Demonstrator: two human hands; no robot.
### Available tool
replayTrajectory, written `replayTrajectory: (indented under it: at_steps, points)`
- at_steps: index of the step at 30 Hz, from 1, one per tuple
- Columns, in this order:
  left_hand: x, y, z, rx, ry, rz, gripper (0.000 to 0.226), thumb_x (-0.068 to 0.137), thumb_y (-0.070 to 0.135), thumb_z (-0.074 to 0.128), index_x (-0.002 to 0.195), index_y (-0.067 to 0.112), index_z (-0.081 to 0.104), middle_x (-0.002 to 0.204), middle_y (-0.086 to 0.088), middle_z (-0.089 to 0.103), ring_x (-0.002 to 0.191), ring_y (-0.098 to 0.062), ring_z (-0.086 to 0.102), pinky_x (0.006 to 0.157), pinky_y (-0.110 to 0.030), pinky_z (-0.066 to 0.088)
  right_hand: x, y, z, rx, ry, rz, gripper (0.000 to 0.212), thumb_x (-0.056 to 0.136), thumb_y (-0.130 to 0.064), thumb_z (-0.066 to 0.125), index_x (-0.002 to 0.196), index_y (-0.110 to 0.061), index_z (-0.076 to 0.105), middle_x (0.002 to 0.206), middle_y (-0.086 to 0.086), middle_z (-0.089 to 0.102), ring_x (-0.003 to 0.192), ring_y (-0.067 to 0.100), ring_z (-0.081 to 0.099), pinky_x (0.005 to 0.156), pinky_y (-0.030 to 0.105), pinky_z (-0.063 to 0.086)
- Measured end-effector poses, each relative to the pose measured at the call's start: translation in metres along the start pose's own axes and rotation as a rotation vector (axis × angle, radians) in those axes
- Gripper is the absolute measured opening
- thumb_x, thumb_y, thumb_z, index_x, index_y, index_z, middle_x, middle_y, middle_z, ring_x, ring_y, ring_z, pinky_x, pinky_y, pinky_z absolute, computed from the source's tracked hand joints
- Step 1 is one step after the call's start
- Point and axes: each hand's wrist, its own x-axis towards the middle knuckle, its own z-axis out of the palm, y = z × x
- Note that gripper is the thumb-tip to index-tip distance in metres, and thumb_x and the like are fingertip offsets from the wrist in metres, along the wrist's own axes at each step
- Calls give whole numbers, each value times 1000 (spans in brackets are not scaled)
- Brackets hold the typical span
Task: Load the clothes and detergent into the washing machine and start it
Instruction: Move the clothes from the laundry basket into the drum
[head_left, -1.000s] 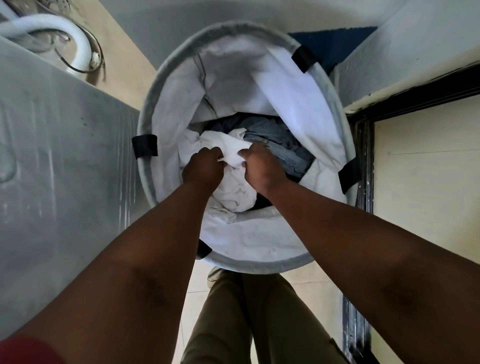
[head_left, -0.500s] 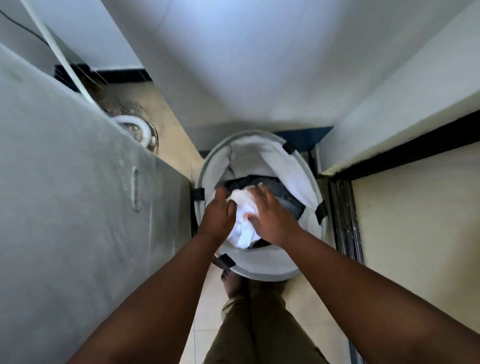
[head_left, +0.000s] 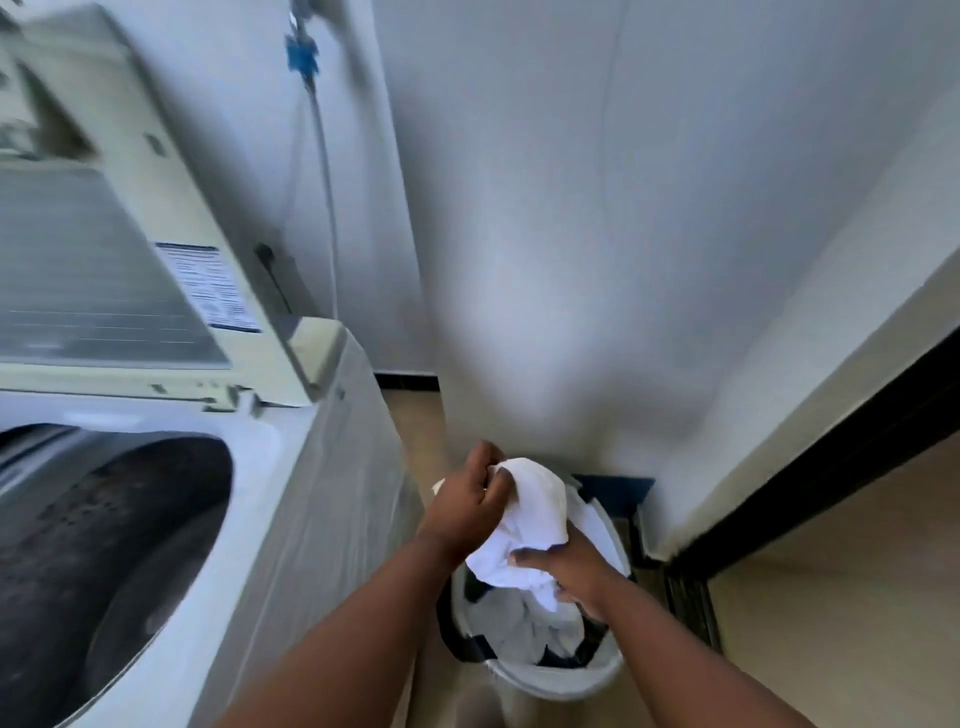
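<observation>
A white garment (head_left: 524, 525) hangs bunched above the grey-white laundry basket (head_left: 550, 680) on the floor. My left hand (head_left: 467, 504) grips its upper end and my right hand (head_left: 576, 571) grips its lower part. Darker clothes lie inside the basket below. The top-loading washing machine (head_left: 291, 519) stands at the left with its lid (head_left: 119, 291) raised and its dark drum (head_left: 88, 561) open to view.
A white wall rises straight ahead. A hose with a blue fitting (head_left: 304, 57) runs down behind the machine. At the right a dark-edged doorway threshold (head_left: 810, 493) borders a beige floor. My legs are below the basket.
Both hands lifted the white garment up out of the basket. The view rose and swung left, bringing the open washer drum and lid into sight.
</observation>
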Motion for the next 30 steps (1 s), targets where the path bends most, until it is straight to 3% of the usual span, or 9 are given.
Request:
replayTrajectory:
  at_steps: [4, 6, 11, 16, 20, 22, 25, 28, 30]
  points:
    - [-40, 52, -24, 36, 101, 68, 25, 89, 43, 42, 100, 23, 50, 77, 3, 61, 74, -21, 58, 67, -32, 45, -54, -38, -6, 212, 27, -19, 53, 65, -28, 75, 111, -7, 63, 105, 23, 68, 104, 40, 63, 82, 45, 54]
    - [-61, 75, -42, 88, 148, 87, 25, 94, 42, 47, 106, 20, 50, 83, -3, 64, 77, -23, 60, 68, -31, 44, -82, -54, -11, 273, 39, -66, 52, 65, -25, 74, 112, -5, 63, 101, 20, 70, 93, 37, 67, 79, 48, 56]
    - [-107, 123, -107, 225, 150, 127, 39, 88, 53, 56, 113, 23, 50, 97, 5, 62, 89, -18, 60, 75, -28, 45, -141, -120, -5, 369, 29, -238, 7, 79, -10, 61, 85, -7, 63, 53, 8, 62, 50, 20, 61, 68, 39, 51]
    - [-146, 143, -195, 121, 133, 216, 53, 76, 61, 60, 122, 37, 51, 120, 11, 60, 111, -8, 57, 95, -31, 46, -179, -216, 54, 404, -114, -421, 22, 86, -18, 56, 101, -4, 62, 65, 13, 56, 51, 20, 55, 55, 29, 50]
    - [-173, 127, -259, -142, 182, 225, 50, 71, 57, 61, 119, 50, 48, 122, 19, 59, 109, 13, 54, 92, -15, 44, -215, -281, 127, 409, -233, -634, 12, 87, -9, 54, 84, -7, 66, 66, 15, 63, 58, 27, 59, 62, 36, 53]
    - [-182, 111, -295, -246, 233, 233, 61, 69, 57, 64, 124, 31, 55, 124, 5, 63, 110, 3, 59, 93, -22, 47, -231, -307, 173, 406, -293, -675, 5, 80, -12, 60, 75, -10, 60, 51, 8, 56, 47, 20, 53, 57, 29, 48]
    - [-197, 88, -359, -364, 295, 255, 87, 66, 62, 70, 130, 5, 52, 124, -9, 64, 112, -17, 61, 93, -31, 50, -241, -338, 247, 414, -344, -698, 33, 47, -18, 74, 74, -11, 55, 63, 17, 45, 54, 25, 45, 60, 31, 43]
    - [-208, 66, -417, -417, 322, 236, 90, 63, 57, 68, 130, -1, 49, 116, -16, 65, 103, -23, 63, 79, -26, 53, -238, -357, 309, 477, -420, -731, 63, 24, -27, 90, 74, -15, 53, 68, 20, 37, 59, 25, 40, 63, 32, 38]
    - [-209, 48, -446, -446, 307, 231, 89, 63, 53, 66, 127, -6, 50, 104, -14, 66, 95, -25, 63, 74, -26, 51, -234, -367, 344, 516, -451, -734, 60, 26, -27, 90, 70, -15, 51, 69, 21, 35, 59, 27, 39, 63, 31, 36]
